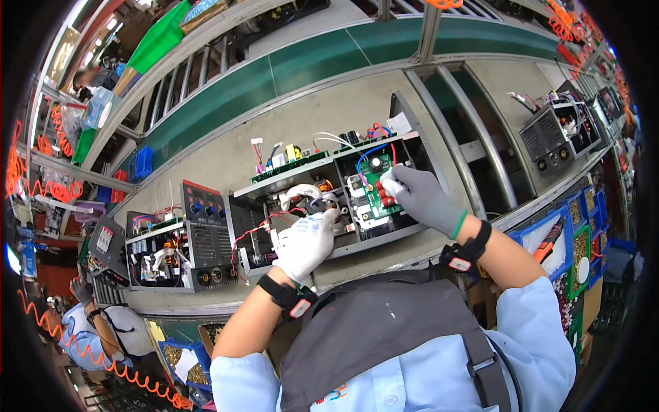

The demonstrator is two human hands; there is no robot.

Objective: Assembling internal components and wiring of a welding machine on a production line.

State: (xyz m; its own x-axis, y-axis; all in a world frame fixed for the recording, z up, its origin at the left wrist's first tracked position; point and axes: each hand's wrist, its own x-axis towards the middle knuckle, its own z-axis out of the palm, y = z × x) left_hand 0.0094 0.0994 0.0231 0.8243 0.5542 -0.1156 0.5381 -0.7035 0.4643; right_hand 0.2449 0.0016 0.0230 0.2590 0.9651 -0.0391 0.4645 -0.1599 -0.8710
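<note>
An open metal machine housing (274, 180) lies on the bench in front of me, full of boards and wiring. My left hand (307, 242), in a white glove, reaches inside it with curled fingers beside the white-wrapped cables (302, 193). Whatever those fingers grip is hidden. A thin red wire (257, 226) runs out past that hand. In the housing's right part sits a green circuit board (368, 196) with red parts and a black round part. My right hand (420, 197), grey-gloved, has its fingers pinched together at the board's right edge. What lies between them cannot be made out.
A second open machine (165, 250) stands to the left, its dark front panel beside my housing. Another machine (559, 130) sits far right beyond metal rollers (477, 130). Blue parts bins (549, 237) line the near right side. A co-worker (96, 329) is at lower left.
</note>
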